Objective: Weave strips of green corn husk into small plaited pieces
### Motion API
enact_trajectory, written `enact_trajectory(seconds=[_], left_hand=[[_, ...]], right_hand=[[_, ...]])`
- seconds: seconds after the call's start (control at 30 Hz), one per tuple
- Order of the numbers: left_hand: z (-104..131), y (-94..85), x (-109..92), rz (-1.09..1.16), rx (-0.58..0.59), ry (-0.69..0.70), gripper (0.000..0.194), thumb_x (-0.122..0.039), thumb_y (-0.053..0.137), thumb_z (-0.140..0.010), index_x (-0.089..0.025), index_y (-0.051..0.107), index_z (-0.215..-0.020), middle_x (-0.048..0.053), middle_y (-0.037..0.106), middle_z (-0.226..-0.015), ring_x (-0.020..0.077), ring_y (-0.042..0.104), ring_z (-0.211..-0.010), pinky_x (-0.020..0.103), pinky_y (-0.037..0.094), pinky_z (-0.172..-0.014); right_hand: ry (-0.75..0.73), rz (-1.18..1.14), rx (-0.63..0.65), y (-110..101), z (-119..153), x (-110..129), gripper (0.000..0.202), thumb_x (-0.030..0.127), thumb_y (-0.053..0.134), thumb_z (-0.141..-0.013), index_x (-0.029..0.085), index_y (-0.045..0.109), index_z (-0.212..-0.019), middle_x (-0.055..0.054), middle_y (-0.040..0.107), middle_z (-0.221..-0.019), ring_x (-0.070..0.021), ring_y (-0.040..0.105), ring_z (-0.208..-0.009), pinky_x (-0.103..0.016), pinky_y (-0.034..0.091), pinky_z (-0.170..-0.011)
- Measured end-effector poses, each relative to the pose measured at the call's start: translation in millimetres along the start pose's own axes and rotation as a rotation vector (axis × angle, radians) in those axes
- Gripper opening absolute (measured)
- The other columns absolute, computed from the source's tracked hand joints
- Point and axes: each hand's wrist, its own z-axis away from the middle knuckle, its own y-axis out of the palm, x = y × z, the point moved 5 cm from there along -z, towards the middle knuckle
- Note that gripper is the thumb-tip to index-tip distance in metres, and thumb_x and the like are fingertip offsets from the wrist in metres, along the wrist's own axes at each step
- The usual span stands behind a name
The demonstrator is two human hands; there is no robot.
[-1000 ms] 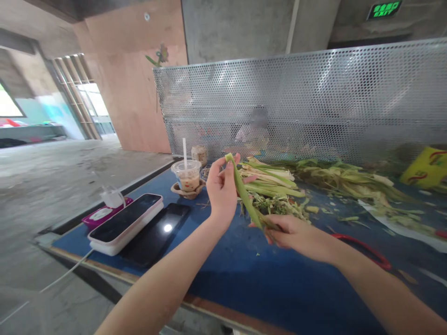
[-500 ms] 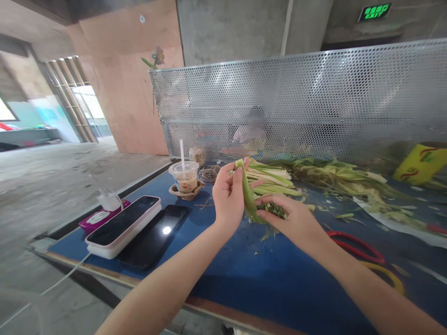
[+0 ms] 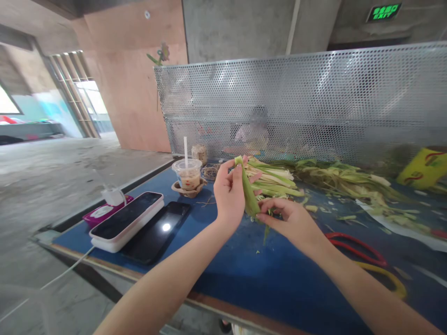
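Note:
My left hand is closed around a long green leaf, which looks like a corn husk. The leaf stands tilted, its pale top end between thumb and fingers. Lower down, my right hand pinches the leaf's bottom edge between thumb and fingertips. Just behind my hands lies a pile of pale green and white stalks. Small green scraps are partly hidden behind my right fingers. Red handle loops and a yellow handle loop lie beside my right forearm, which hides the rest of them.
On the blue table, a drink cup with a straw sits in a cardboard holder. To the left are a black phone, a white case and a purple power strip. A perforated metal screen stands behind loose leaves.
My right fingers have shifted slightly along the lower part of the leaf, pinching its bottom edge. My left hand keeps its hold. The whole view has moved a little.

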Motion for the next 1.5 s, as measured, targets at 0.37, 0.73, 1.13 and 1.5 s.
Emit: enact_trajectory(seconds=[0.37,0.73,1.13,1.5], left_hand=[[3.5,4.9,10.0,0.209,-0.025,-0.152,0.010,-0.026,0.053,-0.082,-0.022,0.048,-0.089,0.002,0.064,-0.108,0.0207,0.067,-0.086,0.036,0.056,-0.073],[2.6,8.7,-5.8,0.184,0.064,-0.047,0.007,-0.025,0.055,-0.081,-0.020,0.053,-0.086,0.003,0.068,-0.099,0.0202,0.064,-0.096,0.036,0.051,-0.085],[-20.7,-13.9,-3.5,0.183,-0.137,-0.050,0.006,-0.022,0.053,-0.083,-0.020,0.049,-0.086,0.004,0.066,-0.103,0.0213,0.066,-0.090,0.040,0.051,-0.083],[-27.8,-21.1,-6.7,0.154,-0.166,-0.043,0.006,-0.023,0.049,-0.085,-0.022,0.044,-0.087,0.002,0.066,-0.104,0.0186,0.063,-0.098,0.033,0.051,-0.085]], right_hand=[[-0.003,0.013,-0.091,8.9,-0.4,-3.3,0.011,0.024,0.065,-0.063,0.020,0.056,-0.059,-0.006,0.064,-0.088,-0.0214,0.059,-0.088,-0.036,0.040,-0.083],[0.188,-0.246,0.281,14.7,3.7,-6.7,0.012,0.029,0.056,-0.075,0.019,0.057,-0.080,-0.002,0.059,-0.073,-0.0151,0.056,-0.070,-0.029,0.042,-0.065],[0.342,-0.732,0.473,14.8,16.8,-13.7,0.022,0.028,0.045,-0.088,0.016,0.057,-0.102,0.004,0.039,-0.063,-0.0056,0.036,-0.049,-0.024,0.028,-0.049],[0.496,-0.857,0.504,20.4,22.8,-18.3,0.023,0.033,0.048,-0.086,0.016,0.049,-0.071,0.007,0.031,-0.056,-0.0049,0.023,-0.046,-0.023,0.018,-0.048]])
